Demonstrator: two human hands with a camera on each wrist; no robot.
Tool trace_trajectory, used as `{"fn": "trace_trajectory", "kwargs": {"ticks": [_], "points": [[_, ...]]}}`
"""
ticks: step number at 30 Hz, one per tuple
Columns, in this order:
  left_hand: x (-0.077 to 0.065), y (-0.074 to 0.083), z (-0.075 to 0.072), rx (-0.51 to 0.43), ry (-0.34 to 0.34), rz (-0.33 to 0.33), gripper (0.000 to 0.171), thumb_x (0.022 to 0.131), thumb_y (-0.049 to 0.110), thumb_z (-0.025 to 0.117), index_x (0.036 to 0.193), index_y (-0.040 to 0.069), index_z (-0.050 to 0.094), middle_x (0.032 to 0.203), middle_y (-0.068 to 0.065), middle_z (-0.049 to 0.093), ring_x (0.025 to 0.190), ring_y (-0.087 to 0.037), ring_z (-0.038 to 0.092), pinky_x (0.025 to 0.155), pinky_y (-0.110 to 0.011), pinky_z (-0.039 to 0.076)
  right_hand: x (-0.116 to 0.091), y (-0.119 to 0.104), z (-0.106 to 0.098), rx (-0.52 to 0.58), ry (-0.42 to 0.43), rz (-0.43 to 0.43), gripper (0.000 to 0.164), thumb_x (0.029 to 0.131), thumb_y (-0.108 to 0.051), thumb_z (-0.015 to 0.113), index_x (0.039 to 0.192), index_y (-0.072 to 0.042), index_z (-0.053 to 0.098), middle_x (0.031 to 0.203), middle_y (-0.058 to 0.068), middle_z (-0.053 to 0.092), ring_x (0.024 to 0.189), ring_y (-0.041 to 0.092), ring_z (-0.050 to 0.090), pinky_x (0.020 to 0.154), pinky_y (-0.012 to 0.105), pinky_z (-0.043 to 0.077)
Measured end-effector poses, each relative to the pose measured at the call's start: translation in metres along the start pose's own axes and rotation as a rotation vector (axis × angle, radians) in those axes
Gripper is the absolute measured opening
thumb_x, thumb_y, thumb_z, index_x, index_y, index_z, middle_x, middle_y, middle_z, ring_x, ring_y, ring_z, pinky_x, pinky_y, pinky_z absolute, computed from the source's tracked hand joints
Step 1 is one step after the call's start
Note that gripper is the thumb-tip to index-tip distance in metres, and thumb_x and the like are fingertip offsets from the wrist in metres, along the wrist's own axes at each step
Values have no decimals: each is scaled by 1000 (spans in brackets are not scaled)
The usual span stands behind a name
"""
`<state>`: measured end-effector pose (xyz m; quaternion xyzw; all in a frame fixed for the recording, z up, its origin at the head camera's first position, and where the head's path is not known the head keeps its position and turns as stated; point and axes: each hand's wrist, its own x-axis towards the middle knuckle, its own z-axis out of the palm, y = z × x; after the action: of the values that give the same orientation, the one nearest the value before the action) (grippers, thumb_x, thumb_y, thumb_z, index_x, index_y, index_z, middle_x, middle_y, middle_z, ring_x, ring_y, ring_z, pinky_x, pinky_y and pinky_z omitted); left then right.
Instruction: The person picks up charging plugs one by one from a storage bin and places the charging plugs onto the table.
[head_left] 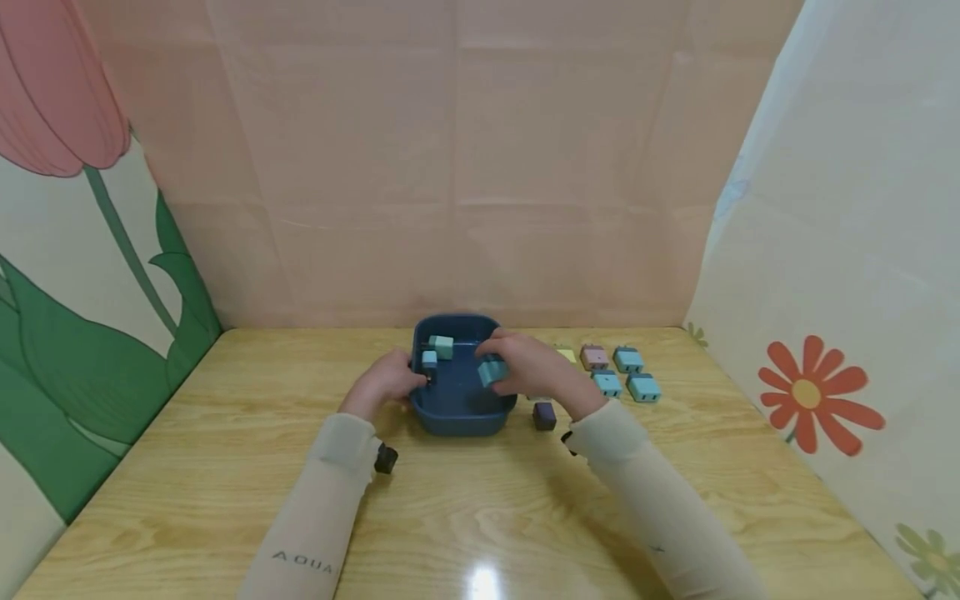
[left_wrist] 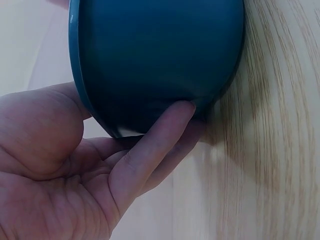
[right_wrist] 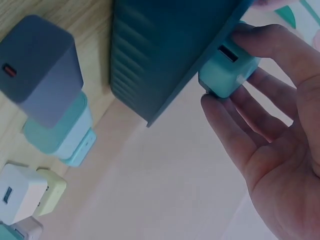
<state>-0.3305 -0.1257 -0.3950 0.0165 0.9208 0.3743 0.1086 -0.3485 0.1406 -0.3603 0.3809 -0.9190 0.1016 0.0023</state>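
My left hand (head_left: 386, 379) grips the left side of a dark blue plastic bin (head_left: 461, 425), thumb at the rim and fingers against the outer wall in the left wrist view. In my right hand (head_left: 536, 365) I pinch a teal USB charger plug (right_wrist: 227, 75) between thumb and fingers; its dark port faces the right wrist camera. The charger is over the right part of the bin, by the rim. Inside the bin lie a mint charger plug (head_left: 442, 347) at the back and a small light-blue one (head_left: 429, 359) close to my left thumb.
Right of the bin, several charger plugs lie on the wooden table (head_left: 465, 508): a dark purple one (head_left: 544, 416) nearest, a pink one (head_left: 595, 357), a yellow one (head_left: 566, 354) partly behind my right hand, and blue ones (head_left: 644, 387). A pink backdrop (head_left: 450, 167) stands behind.
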Motion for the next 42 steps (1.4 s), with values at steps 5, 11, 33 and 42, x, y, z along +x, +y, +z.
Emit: {"fn": "trace_trajectory", "kwargs": {"ticks": [5, 11, 33, 42], "points": [[-1, 0, -1, -2, 2, -6, 27, 106, 14, 64, 122, -6, 70, 108, -22, 78, 82, -24, 77, 80, -37, 65, -6, 3, -5, 29, -15, 42, 56, 93, -17, 86, 145, -10, 67, 141, 14, 67, 116, 27, 69, 98, 45, 62], [-1, 1, 0, -15, -7, -15, 27, 106, 14, 64, 122, -6, 70, 112, -22, 77, 83, -22, 74, 80, -36, 65, -18, 17, -16, 76, -4, 74, 56, 94, -17, 84, 146, -8, 65, 146, 15, 66, 115, 27, 68, 96, 47, 61], [0, 0, 1, -17, -7, -20, 28, 105, 14, 63, 125, -5, 70, 115, -22, 78, 86, -22, 76, 81, -36, 66, -67, 62, -34, 183, -90, 122, 45, 86, -8, 91, 127, -2, 73, 123, 13, 75, 116, 33, 71, 100, 53, 61], [1, 1, 2, -35, -10, -36, 28, 106, 15, 63, 126, -4, 70, 116, -21, 78, 87, -21, 76, 82, -36, 65, -72, 74, -36, 148, -109, 143, 46, 85, -10, 90, 127, -2, 74, 123, 14, 75, 109, 28, 70, 96, 52, 61]]}}
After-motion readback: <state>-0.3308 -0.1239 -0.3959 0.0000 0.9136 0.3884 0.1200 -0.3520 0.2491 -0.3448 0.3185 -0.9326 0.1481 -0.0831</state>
